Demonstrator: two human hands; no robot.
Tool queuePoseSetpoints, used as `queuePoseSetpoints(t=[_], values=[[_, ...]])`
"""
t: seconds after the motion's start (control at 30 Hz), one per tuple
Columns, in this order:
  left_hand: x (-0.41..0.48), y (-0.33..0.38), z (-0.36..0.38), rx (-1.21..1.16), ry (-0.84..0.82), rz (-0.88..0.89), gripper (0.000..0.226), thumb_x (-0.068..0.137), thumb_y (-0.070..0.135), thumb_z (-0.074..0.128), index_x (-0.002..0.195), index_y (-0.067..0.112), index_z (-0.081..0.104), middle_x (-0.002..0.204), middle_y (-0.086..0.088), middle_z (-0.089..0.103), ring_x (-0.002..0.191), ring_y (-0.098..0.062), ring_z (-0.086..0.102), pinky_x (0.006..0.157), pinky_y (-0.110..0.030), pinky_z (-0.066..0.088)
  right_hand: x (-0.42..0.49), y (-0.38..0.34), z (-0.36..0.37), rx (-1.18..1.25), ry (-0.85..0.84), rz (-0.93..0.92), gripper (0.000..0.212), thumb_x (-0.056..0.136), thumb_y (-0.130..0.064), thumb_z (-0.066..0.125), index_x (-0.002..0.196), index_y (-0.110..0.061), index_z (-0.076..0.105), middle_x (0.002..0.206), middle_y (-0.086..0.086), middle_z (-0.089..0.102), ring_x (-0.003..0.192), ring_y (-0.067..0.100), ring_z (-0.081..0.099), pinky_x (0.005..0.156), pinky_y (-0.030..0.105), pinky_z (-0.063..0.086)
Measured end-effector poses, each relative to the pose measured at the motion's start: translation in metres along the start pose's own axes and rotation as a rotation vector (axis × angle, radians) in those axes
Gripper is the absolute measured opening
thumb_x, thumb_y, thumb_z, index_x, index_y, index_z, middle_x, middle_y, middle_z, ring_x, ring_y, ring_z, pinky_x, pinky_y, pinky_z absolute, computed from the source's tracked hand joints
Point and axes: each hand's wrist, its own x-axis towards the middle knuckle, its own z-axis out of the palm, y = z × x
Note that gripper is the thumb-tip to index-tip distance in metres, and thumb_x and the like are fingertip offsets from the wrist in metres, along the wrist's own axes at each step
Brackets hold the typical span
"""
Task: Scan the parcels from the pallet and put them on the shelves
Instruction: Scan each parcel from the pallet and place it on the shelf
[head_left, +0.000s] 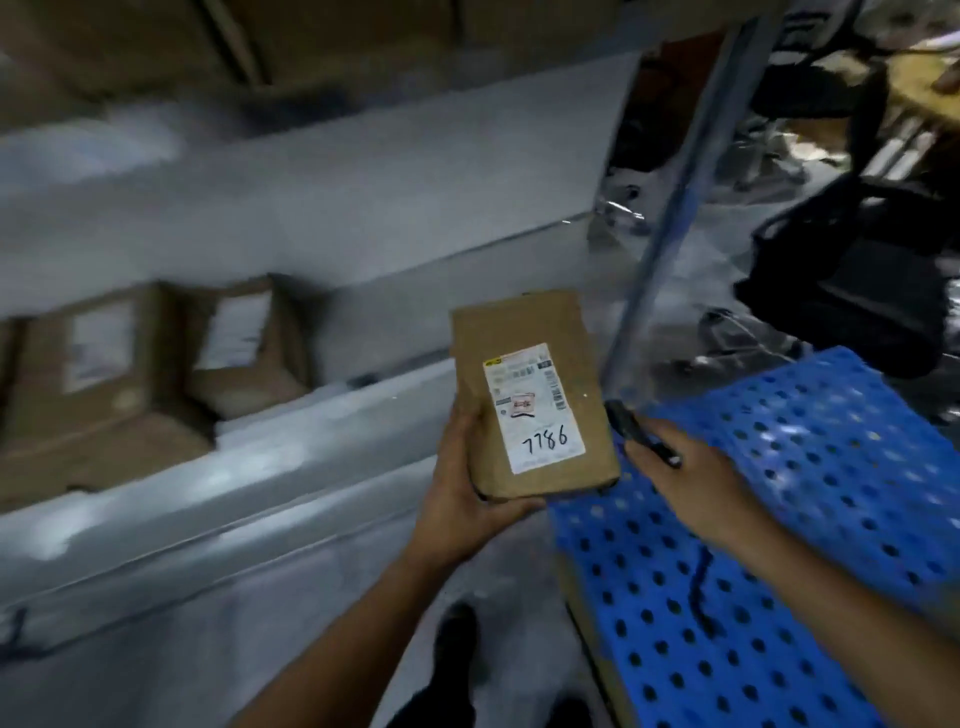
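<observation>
A small brown cardboard parcel (530, 384) with a white label marked 7786 is held up in front of the shelves. My left hand (462, 483) grips its lower left corner from below. To the parcel's right, my right hand (691, 483) holds a black marker pen (639, 434), its tip close to the parcel's right edge. The blue perforated plastic pallet (779, 545) lies under my right arm at the lower right. The grey metal shelf (234, 467) runs across the left side, blurred.
Two cardboard boxes (104, 384) with white labels stand on the shelf at the left. A grey shelf upright (670, 218) rises behind the parcel. Black bags (857, 275) and silver wrapped goods lie at the upper right. My shoes (457, 644) show on the grey floor.
</observation>
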Motion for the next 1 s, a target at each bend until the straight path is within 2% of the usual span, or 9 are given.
queuePoseSetpoints(t=[0.1,0.2,0.33,0.4,0.47,0.6,0.8,0.93,1.0], values=[[0.008,-0.002,-0.065,0.170,0.224,-0.014,0.119,0.061,0.045,0.097,0.157,0.015,0.033,0.161,-0.006,0.029,0.151,-0.013,0.028,0.123,-0.033,0.032,0.053,-0.067,0.040,0.065,-0.107,-0.130,0.027,0.092,-0.060,0.052,0.117,-0.067,0.053,0.109,-0.025,0.067,0.092,0.003,0.066,0.077,0.032,0.055],[0.023,-0.020,-0.122,0.262,0.326,-0.092,0.116,0.062,0.040,0.097,0.158,0.027,0.033,0.162,-0.001,0.023,0.147,-0.011,0.031,0.119,-0.027,0.036,0.097,-0.114,0.080,-0.037,-0.237,-0.182,0.039,0.097,-0.053,0.051,0.135,-0.044,0.054,0.119,-0.006,0.067,0.091,0.016,0.066,0.074,0.032,0.051],[0.054,-0.054,-0.162,0.404,0.382,-0.100,0.099,0.073,0.035,0.093,0.156,0.025,0.042,0.168,-0.004,0.020,0.150,-0.020,0.031,0.115,-0.035,0.040,0.138,-0.141,0.120,-0.047,-0.311,-0.127,0.047,0.096,-0.056,0.052,0.139,-0.037,0.054,0.132,0.000,0.062,0.108,0.020,0.061,0.083,0.029,0.042],[0.067,-0.071,-0.165,0.590,0.442,-0.066,0.078,0.082,0.034,0.086,0.150,0.017,0.052,0.168,-0.012,0.024,0.154,-0.033,0.025,0.118,-0.051,0.039,0.154,-0.147,0.137,-0.045,-0.317,-0.105,0.048,0.095,-0.055,0.054,0.138,-0.033,0.057,0.124,0.002,0.064,0.106,0.022,0.062,0.080,0.027,0.043],[0.077,-0.085,-0.162,0.780,0.446,-0.002,0.081,0.085,0.047,0.079,0.152,0.011,0.049,0.167,-0.015,0.028,0.156,-0.039,0.014,0.122,-0.060,0.028,0.166,-0.152,0.152,0.009,-0.322,-0.074,0.044,0.094,-0.056,0.056,0.131,-0.033,0.061,0.106,-0.001,0.066,0.090,0.021,0.066,0.066,0.024,0.045],[0.090,-0.090,-0.159,0.860,0.456,-0.015,0.108,0.077,0.085,0.062,0.155,0.013,0.043,0.165,-0.011,0.034,0.159,-0.035,0.009,0.127,-0.056,0.013,0.189,-0.167,0.170,0.098,-0.261,-0.002,0.035,0.090,-0.063,0.055,0.114,-0.039,0.065,0.086,-0.006,0.067,0.066,0.013,0.066,0.050,0.022,0.045],[0.101,-0.065,-0.160,0.981,0.346,-0.150,0.121,0.072,0.099,0.042,0.156,0.012,0.040,0.165,-0.016,0.032,0.158,-0.039,0.007,0.127,-0.059,-0.003,0.194,-0.167,0.148,0.005,-0.182,-0.089,0.038,0.093,-0.055,0.056,0.130,-0.044,0.060,0.089,-0.021,0.063,0.069,-0.003,0.060,0.051,0.009,0.038],[0.117,-0.037,-0.135,0.888,0.325,0.031,0.118,0.079,0.094,0.046,0.161,0.012,0.028,0.169,-0.014,0.024,0.160,-0.032,0.002,0.128,-0.049,-0.008,0.163,-0.127,0.100,0.034,-0.070,-0.013,0.039,0.092,-0.057,0.058,0.130,-0.045,0.059,0.067,-0.024,0.060,0.061,-0.005,0.058,0.050,0.007,0.037],[0.129,-0.020,-0.104,0.789,0.269,0.181,0.109,0.084,0.085,0.052,0.162,0.013,0.026,0.169,-0.013,0.024,0.160,-0.027,-0.001,0.128,-0.047,-0.007,0.136,-0.097,0.068,0.048,0.046,0.043,0.041,0.091,-0.057,0.060,0.130,-0.043,0.060,0.074,-0.025,0.062,0.069,-0.005,0.058,0.060,0.010,0.040]])
